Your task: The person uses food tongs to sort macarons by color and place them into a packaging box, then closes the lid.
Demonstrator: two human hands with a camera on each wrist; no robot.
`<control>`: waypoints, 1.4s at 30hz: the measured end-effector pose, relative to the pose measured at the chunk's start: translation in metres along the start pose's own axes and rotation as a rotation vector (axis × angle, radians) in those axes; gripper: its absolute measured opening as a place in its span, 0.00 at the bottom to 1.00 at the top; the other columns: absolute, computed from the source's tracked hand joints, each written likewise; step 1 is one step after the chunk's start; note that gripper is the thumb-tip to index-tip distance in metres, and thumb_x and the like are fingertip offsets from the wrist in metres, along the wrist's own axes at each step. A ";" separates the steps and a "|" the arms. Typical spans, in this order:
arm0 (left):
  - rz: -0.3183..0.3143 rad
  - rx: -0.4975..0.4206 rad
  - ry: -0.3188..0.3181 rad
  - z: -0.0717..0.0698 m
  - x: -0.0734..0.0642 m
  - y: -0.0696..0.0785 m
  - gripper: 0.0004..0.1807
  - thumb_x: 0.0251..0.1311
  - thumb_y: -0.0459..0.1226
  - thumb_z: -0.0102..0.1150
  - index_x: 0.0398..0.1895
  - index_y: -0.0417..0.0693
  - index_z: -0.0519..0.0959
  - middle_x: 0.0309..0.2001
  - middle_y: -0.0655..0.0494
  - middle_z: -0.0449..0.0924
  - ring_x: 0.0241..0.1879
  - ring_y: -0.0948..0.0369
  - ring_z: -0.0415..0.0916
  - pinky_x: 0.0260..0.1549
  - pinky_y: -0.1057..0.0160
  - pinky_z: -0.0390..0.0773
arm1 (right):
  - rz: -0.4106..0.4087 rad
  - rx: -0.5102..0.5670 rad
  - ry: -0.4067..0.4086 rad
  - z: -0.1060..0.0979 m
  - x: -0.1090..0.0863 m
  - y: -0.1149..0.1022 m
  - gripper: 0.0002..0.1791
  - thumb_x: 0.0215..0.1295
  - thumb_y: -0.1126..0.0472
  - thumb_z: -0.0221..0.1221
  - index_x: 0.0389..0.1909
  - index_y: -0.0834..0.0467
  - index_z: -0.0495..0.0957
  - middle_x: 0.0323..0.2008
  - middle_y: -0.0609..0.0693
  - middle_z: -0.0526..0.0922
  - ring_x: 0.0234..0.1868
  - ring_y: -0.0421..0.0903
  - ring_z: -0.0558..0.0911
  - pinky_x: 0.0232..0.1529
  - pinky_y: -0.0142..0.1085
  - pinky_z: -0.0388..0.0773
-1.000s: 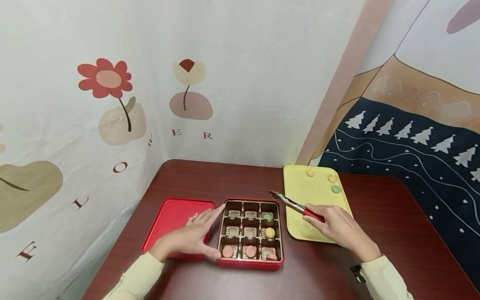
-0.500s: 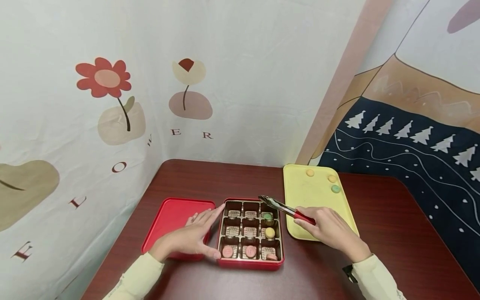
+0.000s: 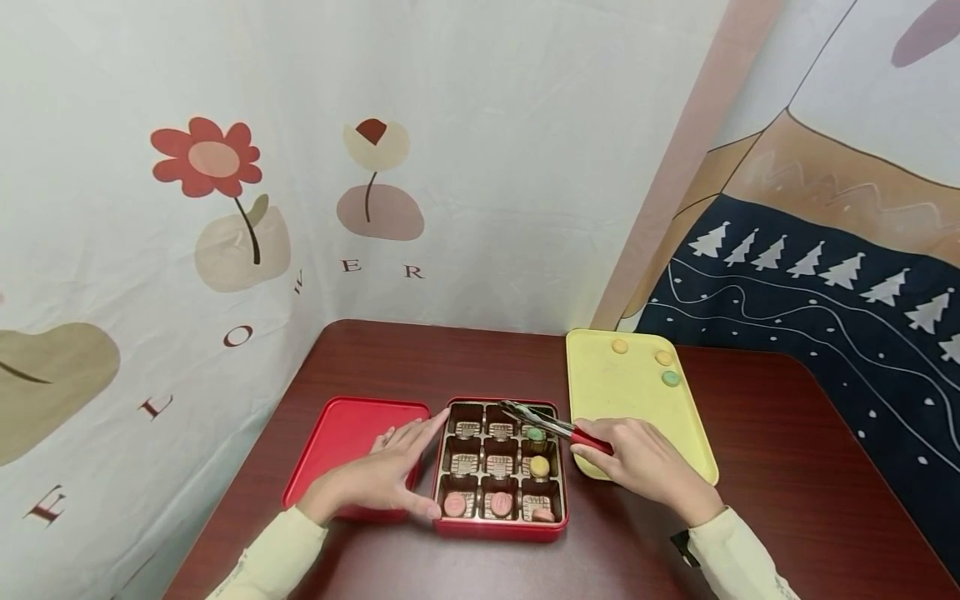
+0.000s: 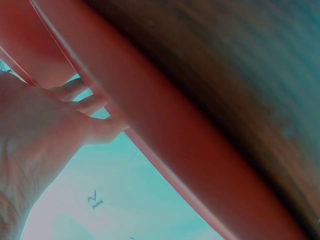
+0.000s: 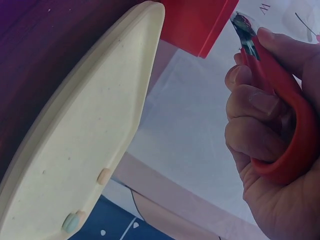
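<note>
Brown surface (image 3: 622,537): we list one compartmented box (image 3: 501,529), five macarons (image 3: 539,467); yellow tray (image 3: 611,390), three macarons (image 3: 671,378); right hand (image 3: 637,461) clamped on tongs (image 3: 556,425); left hand (image 3: 382,473) spread apart, touching box.

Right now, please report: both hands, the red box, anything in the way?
Left hand touching red box, left side. Right hand gripping tongs, tips over back row. Box open, five round pieces visible. Tongs partly hide back row.

Lid (image 3: 348,433) left of box (image 3: 498,531), tray (image 3: 607,383) right; sweets (image 3: 501,503) in box, on tray; tongs (image 3: 553,424) over box.
</note>
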State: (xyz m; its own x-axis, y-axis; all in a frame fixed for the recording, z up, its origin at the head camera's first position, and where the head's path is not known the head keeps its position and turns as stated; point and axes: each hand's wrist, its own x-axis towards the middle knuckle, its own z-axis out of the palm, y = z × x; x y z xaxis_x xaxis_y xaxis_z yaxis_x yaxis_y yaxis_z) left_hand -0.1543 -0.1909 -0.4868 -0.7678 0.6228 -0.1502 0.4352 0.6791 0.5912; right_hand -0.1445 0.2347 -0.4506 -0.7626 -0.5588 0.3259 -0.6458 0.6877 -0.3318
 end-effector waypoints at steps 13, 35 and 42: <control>-0.006 -0.012 0.000 -0.001 -0.001 0.001 0.77 0.50 0.71 0.78 0.92 0.68 0.33 0.87 0.41 0.46 0.85 0.37 0.40 0.72 0.18 0.39 | -0.028 -0.015 -0.001 0.008 0.006 -0.003 0.15 0.73 0.54 0.73 0.55 0.57 0.91 0.41 0.43 0.91 0.31 0.33 0.79 0.33 0.40 0.82; -0.005 0.002 -0.003 -0.002 0.000 0.001 0.77 0.49 0.72 0.78 0.92 0.67 0.34 0.87 0.40 0.46 0.85 0.37 0.40 0.71 0.18 0.40 | -0.017 -0.049 -0.023 0.014 0.008 -0.007 0.20 0.73 0.53 0.72 0.58 0.62 0.90 0.48 0.50 0.92 0.41 0.44 0.90 0.40 0.45 0.88; 0.002 -0.008 -0.004 -0.001 -0.001 0.002 0.77 0.50 0.71 0.78 0.92 0.66 0.33 0.87 0.39 0.45 0.85 0.35 0.40 0.71 0.18 0.40 | -0.028 -0.059 -0.026 0.014 0.008 -0.007 0.19 0.74 0.52 0.72 0.56 0.61 0.90 0.45 0.48 0.92 0.36 0.41 0.87 0.37 0.43 0.86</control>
State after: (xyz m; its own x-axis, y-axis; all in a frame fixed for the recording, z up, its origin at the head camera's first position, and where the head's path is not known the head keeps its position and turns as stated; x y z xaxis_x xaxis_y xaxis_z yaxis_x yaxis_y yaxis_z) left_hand -0.1530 -0.1909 -0.4849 -0.7651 0.6257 -0.1522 0.4329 0.6747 0.5977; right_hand -0.1462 0.2190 -0.4586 -0.7454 -0.5897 0.3110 -0.6642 0.6972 -0.2699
